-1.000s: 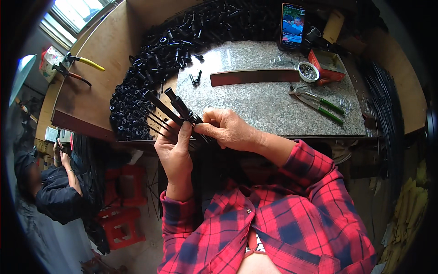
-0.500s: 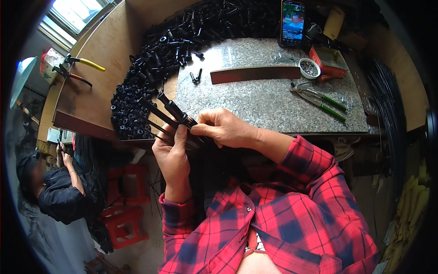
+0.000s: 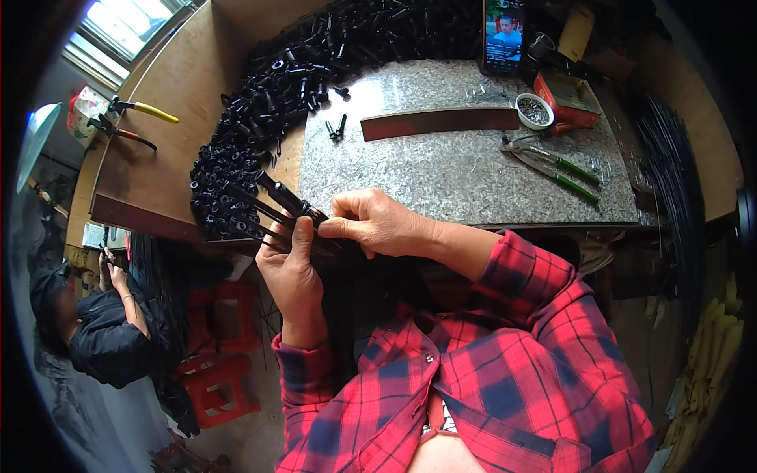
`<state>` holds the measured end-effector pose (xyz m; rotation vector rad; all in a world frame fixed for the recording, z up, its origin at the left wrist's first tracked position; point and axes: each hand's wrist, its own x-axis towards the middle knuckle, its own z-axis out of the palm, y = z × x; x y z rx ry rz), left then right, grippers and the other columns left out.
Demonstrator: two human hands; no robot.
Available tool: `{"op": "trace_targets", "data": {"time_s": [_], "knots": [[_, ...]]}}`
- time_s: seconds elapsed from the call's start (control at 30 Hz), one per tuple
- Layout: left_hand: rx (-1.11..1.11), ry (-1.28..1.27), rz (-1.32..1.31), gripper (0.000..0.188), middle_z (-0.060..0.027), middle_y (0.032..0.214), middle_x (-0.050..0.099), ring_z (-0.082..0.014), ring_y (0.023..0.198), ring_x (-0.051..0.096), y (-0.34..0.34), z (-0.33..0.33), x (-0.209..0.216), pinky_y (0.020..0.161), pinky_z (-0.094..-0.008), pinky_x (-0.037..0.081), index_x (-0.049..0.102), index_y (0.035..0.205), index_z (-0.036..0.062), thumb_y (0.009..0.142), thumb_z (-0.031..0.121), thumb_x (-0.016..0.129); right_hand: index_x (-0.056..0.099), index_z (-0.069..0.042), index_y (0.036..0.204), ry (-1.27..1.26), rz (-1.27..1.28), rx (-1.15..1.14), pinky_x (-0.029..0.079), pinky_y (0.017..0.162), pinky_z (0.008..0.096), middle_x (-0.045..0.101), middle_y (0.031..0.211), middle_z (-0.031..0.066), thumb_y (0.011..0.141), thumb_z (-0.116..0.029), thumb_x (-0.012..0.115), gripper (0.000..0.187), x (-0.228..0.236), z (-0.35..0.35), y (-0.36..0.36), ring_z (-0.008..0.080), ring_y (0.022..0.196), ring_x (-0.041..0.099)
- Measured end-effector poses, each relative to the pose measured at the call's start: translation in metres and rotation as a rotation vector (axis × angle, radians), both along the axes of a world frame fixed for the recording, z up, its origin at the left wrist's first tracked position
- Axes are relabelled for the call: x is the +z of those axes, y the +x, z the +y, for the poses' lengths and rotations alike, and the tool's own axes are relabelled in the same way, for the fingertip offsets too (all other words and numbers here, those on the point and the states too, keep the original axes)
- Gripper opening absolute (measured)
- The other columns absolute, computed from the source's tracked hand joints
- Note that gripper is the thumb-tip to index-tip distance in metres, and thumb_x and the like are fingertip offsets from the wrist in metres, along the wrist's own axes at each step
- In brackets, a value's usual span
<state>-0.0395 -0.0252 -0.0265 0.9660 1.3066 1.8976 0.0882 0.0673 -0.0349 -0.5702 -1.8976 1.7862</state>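
My left hand is closed round several thin black rods, which stick out up and to the left past the bench's front edge. Among them is a thicker black tube-like piece, its far end pointing up-left. My right hand pinches at the near end of this piece, thumb and forefinger pressed together beside my left thumb. Anything small between those fingertips is hidden. Just beyond, a large heap of black tube-like parts and rings covers the bench's left and back.
On the speckled grey board lie a dark curved strip, green-handled pliers and a white cup of small metal bits. A phone stands behind a red box. Long black rods hang right. Another person works at left.
Both hands have shifted slightly left with the black rods and the tube-like piece. My right hand still pinches at the piece's near end. The bench scene has shifted slightly in view.
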Motion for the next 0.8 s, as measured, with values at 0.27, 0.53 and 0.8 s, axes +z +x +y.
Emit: {"op": "trace_targets", "data": {"time_s": [0.27, 0.53, 0.8], "knots": [[-0.065, 0.036, -0.096, 0.016, -0.0049, 0.09, 0.065, -0.0088, 0.078, 0.059, -0.008, -0.006, -0.007, 0.073, -0.021, 0.047, 0.062, 0.103, -0.0034, 0.089, 0.005, 0.062, 0.055, -0.003, 0.076, -0.108, 0.04, 0.054, 0.042, 0.04, 0.0237, 0.055, 0.061, 0.0022, 0.089, -0.028, 0.064, 0.03, -0.001, -0.001, -0.002, 0.0089, 0.046, 0.053], [0.003, 0.032, -0.063, 0.018, -0.0046, 0.091, 0.065, -0.0088, 0.079, 0.059, -0.001, -0.008, -0.008, 0.073, -0.021, 0.047, 0.061, 0.105, -0.0038, 0.09, 0.006, 0.062, 0.057, -0.002, 0.076, 0.379, 0.173, -0.2, 0.043, 0.04, 0.0261, 0.057, 0.062, 0.0049, 0.089, -0.028, 0.064, 0.03, -0.017, -0.009, -0.009, 0.0113, 0.046, 0.054], [-0.137, 0.055, -0.009, 0.019, -0.0062, 0.093, 0.066, -0.011, 0.084, 0.06, -0.014, -0.012, -0.012, 0.079, -0.0241, 0.048, 0.062, 0.106, -0.0038, 0.09, 0.006, 0.061, 0.055, -0.003, 0.073, -0.194, 0.1, 0.154, 0.045, 0.04, 0.0226, 0.057, 0.064, 0.0027, 0.089, -0.028, 0.064, 0.031, -0.007, 0.002, 0.001, 0.0095, 0.047, 0.055]]}}
